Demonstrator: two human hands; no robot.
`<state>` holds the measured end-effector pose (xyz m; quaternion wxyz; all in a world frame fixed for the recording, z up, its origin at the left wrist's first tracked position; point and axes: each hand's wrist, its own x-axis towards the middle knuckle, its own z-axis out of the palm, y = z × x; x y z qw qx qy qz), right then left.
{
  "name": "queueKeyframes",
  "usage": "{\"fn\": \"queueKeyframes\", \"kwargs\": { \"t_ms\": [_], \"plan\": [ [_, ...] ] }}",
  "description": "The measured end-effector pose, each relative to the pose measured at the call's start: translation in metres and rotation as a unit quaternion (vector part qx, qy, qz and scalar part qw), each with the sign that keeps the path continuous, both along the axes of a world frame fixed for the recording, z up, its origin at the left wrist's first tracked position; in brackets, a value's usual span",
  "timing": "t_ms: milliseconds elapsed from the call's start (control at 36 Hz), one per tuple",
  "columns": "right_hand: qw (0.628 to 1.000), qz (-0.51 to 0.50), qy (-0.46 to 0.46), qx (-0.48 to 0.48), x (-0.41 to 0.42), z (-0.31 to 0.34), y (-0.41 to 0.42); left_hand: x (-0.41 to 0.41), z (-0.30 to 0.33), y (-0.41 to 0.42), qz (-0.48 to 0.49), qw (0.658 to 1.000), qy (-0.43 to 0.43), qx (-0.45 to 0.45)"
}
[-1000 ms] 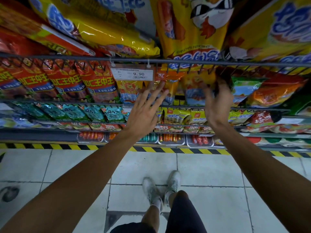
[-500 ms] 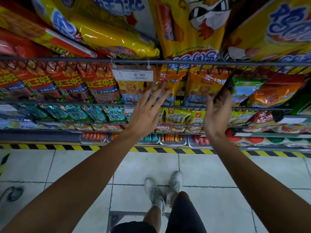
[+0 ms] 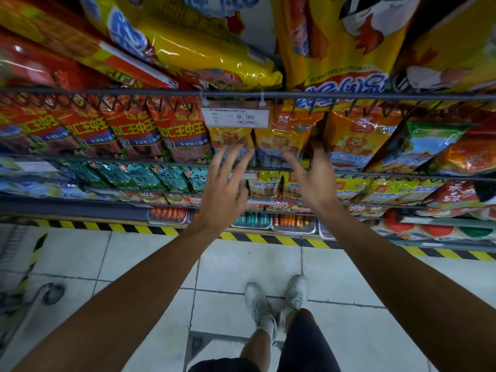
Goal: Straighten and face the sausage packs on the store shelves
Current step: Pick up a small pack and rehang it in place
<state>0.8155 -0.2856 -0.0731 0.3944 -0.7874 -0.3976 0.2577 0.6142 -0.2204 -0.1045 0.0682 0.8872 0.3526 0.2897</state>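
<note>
Two spread hands' fingers [image 3: 233, 159] just below orange sausage pack [image 3: 284, 135].

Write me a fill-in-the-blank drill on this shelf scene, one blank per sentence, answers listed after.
1. The price tag clipped to the shelf rail reads ____.
2. Both hands, left hand and right hand, hold ____.
3. The floor strip under the shelves is striped yellow and ____.
4. The packs left of the tag are mainly ____ in colour.

Answers: 9.90; nothing; black; red
</note>
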Motion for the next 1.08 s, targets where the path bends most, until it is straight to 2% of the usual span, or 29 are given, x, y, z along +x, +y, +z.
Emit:
{"fn": "queueKeyframes", "kwargs": {
  "t_ms": [83, 139, 278, 361, 444, 556, 694, 778, 861, 1000, 1083],
  "plan": [
    [1.000, -0.006, 0.024, 0.006, 0.004, -0.007, 0.009, -0.008, -0.002, 0.006, -0.001, 0.999, 0.046, 0.026],
    [1.000, -0.007, 0.006, 0.029, 0.010, -0.009, 0.011, -0.010, -0.003, 0.009, -0.006, 0.996, 0.074, 0.052],
    [0.994, -0.029, -0.026, 0.098, 0.017, -0.006, 0.015, -0.012, -0.008, 0.009, -0.005, 0.996, 0.082, 0.042],
    [0.995, -0.009, -0.079, 0.061, 0.018, -0.004, 0.020, -0.011, -0.010, 0.009, -0.009, 0.996, 0.079, 0.027],
    [0.996, 0.006, -0.074, 0.052, 0.024, -0.002, 0.022, -0.010, -0.012, 0.011, -0.007, 0.996, 0.085, 0.031],
    [0.992, 0.075, -0.101, -0.006, 0.025, -0.007, 0.012, -0.010, -0.014, 0.012, -0.006, 0.995, 0.090, 0.033],
    [0.995, 0.082, -0.048, -0.017, 0.024, -0.009, 0.015, -0.011, -0.009, 0.014, -0.017, 0.996, 0.072, 0.040],
    [0.995, 0.086, -0.050, -0.015, 0.027, -0.009, 0.015, -0.005, -0.002, 0.019, -0.008, 0.998, 0.050, 0.049],
    [0.997, 0.067, -0.019, -0.021, 0.023, -0.014, 0.018, 0.007, 0.003, 0.025, 0.017, 0.996, 0.067, 0.054],
    [0.992, 0.081, 0.029, -0.097, 0.030, -0.015, 0.028, 0.018, 0.004, 0.025, 0.029, 0.991, 0.118, 0.062],
    [0.991, 0.109, -0.008, -0.073, 0.028, -0.011, 0.022, 0.016, 0.006, 0.025, 0.030, 0.990, 0.119, 0.066]
  ]
}}
